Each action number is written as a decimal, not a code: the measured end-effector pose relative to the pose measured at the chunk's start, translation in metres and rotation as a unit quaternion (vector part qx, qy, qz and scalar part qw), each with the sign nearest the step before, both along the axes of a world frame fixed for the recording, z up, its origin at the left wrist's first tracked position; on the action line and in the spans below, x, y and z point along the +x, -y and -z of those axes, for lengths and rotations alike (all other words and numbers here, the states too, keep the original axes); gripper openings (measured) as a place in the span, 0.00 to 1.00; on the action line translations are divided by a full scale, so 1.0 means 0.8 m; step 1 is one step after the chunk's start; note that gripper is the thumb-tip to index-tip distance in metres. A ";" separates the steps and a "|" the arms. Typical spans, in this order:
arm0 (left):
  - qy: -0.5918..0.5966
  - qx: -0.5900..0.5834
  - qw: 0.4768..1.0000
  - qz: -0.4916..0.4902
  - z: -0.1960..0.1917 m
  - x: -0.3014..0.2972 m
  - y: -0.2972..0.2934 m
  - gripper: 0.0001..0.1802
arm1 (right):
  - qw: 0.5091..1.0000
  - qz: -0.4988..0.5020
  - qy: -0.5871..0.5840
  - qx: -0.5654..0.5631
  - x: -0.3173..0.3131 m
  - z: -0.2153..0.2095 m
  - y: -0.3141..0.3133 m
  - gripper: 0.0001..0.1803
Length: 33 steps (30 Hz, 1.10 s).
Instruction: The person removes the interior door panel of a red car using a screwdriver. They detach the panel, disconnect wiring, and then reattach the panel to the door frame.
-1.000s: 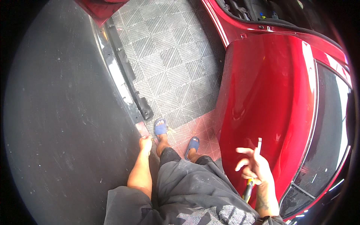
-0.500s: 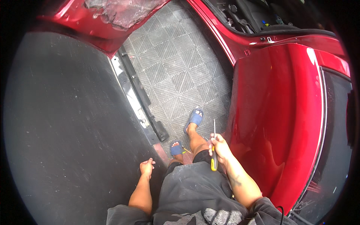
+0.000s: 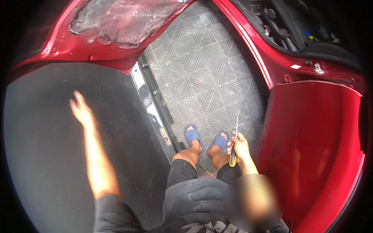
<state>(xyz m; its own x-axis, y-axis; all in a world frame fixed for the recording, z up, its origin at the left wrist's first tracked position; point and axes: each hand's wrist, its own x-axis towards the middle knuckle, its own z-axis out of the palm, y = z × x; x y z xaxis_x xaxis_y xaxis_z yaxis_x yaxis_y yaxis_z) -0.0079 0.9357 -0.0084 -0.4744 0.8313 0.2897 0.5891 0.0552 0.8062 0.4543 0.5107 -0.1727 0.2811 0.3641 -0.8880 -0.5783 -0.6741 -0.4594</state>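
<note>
Head view: right hand (image 3: pixel 241 146) holds screwdriver (image 3: pixel 232 158) in narrow grip, tip free, apparently not engaged yet; left hand (image 3: pixel 82 110) wide, empty, over dark surface (image 3: pixel 46 136). Red panel's silvery sheet (image 3: pixel 124 19) apparently uncovered already.

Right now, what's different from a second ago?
The left hand came off the edge of the dark panel, moving left and forward over it. The blue sandals moved forward onto grey tiles. The right hand still holds the yellow-handled tool.
</note>
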 end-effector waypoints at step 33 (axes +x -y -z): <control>0.085 0.115 0.985 0.095 0.139 -0.112 -0.396 0.27 | 0.849 -0.372 0.360 0.105 0.067 0.247 -0.106 0.23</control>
